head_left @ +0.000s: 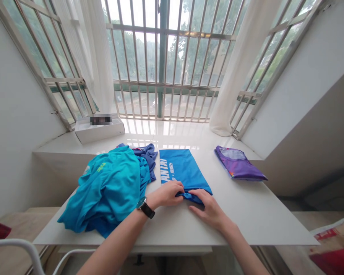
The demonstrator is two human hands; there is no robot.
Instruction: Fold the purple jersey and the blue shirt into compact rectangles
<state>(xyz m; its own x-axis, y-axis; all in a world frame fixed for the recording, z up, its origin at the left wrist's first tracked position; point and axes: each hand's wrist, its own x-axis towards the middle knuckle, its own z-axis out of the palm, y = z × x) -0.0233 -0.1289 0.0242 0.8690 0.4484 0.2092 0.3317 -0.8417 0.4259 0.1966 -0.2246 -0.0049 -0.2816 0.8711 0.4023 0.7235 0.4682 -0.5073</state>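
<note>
A blue shirt with white lettering lies folded into a flat panel on the white table. At its near edge, my left hand has its fingers closed on the bunched cloth. My right hand grips the same edge a little further right, thumb apart and underneath, fingers over the fabric. Left of the shirt is a loose heap with a teal shirt on top and a darker blue-purple garment behind it. A folded purple garment rests at the right.
The white table meets a glossy window ledge. On the ledge at left stands a white box with a blurred dark item. White curtains hang before the barred window. A white chair rail curves in at lower left.
</note>
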